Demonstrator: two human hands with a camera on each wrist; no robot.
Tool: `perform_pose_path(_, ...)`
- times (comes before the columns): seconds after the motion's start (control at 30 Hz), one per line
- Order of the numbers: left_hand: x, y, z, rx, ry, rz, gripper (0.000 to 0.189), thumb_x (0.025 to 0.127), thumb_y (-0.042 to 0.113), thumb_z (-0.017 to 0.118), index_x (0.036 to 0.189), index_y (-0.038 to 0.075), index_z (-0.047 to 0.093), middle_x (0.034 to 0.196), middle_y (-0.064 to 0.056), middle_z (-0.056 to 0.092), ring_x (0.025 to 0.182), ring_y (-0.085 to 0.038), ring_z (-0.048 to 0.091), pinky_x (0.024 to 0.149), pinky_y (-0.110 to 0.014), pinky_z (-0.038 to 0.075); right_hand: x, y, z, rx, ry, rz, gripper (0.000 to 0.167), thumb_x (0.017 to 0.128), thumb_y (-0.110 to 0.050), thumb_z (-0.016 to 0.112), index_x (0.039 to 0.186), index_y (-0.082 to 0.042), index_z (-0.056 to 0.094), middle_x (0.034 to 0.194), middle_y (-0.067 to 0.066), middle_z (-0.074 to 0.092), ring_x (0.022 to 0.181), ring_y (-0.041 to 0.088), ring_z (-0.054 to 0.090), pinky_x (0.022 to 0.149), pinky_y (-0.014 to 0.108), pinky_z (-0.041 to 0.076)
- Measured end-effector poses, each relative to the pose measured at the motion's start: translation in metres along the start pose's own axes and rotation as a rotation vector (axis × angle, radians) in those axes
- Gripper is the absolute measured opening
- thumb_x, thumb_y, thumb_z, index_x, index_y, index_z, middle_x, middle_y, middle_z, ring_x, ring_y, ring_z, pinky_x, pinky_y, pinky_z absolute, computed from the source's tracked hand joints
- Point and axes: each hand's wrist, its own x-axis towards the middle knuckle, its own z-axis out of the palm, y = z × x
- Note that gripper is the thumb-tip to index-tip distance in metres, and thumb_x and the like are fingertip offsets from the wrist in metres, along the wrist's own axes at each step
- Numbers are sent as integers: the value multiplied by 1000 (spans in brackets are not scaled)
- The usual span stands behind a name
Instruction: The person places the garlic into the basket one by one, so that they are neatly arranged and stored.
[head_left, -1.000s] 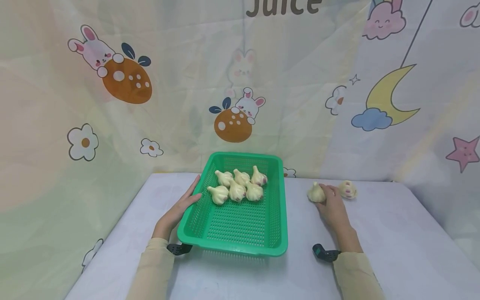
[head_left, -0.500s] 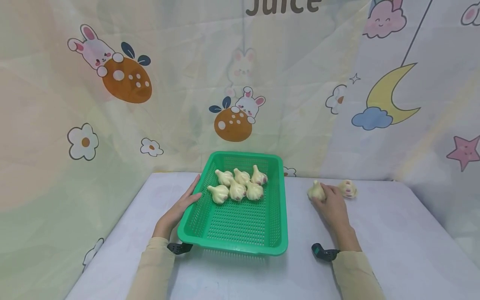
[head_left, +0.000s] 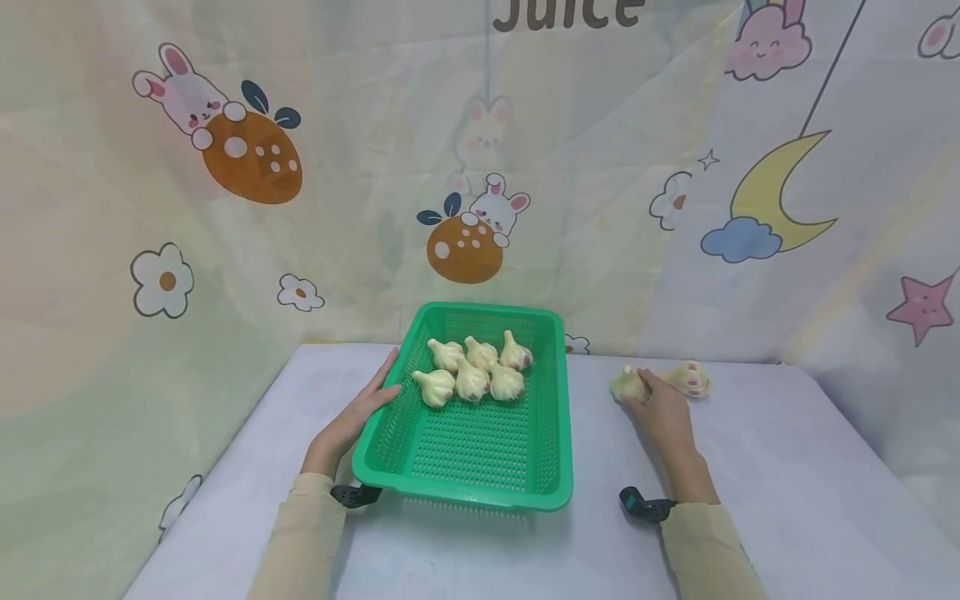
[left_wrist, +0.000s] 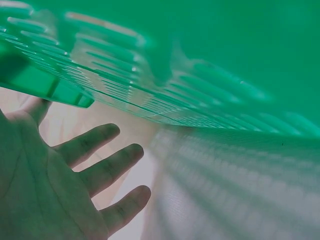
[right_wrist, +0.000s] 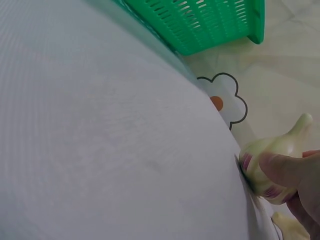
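Observation:
A green plastic basket (head_left: 480, 497) with perforated walls holds several garlic bulbs at its far end. At its left side is my left hand (head_left: 352, 425), the thumb touching the rim. In the left wrist view the fingers (left_wrist: 107, 170) spread fairly straight beneath the basket wall (left_wrist: 200, 95). To the right of the basket, my right hand (head_left: 663, 421) pinches a garlic bulb (head_left: 628, 385) between thumb and fingers. The right wrist view shows that bulb (right_wrist: 272, 162) low against the white tabletop, neck upward. A second garlic bulb (head_left: 693, 379) lies just behind and right of this hand, partly hidden by it.
The white table (head_left: 510, 558) ends at a printed curtain (head_left: 360, 208) just behind the basket and bulbs. Dark wrist devices (head_left: 647, 506) sit at both cuffs.
The right hand has shifted very slightly left with the pinched bulb, and more of the second bulb shows behind it. The left hand and basket hold their place.

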Motion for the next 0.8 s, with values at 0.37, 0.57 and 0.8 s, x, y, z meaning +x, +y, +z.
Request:
perform_pose_path(0.37,-1,2,1,-10,-11,19,59,102,36,34,150,46,1,159,14,-7,147,-21,-11,112,-64,1,-3,1,-2,13,27,-23,55,84,-12,70,131,5,50,129,30,51,119,48,46,99,57,38)
perform_pose_path(0.57,-1,0,0,-16,-11,17,63,102,36,35,153,38,-2,159,14,-7,147,-21,-12,112,-64,1,-5,-4,-7,3,-8,1,57,84,-15,71,133,5,49,129,30,50,111,44,52,92,54,43)
perform_pose_path(0.8,0,-1,-1,-17,-13,19,62,101,37,35,152,40,-1,159,14,-7,147,-21,-11,112,-64,1,-5,-8,-11,3,-18,-16,59,85,-18,71,133,6,48,126,30,53,106,41,54,89,52,45)
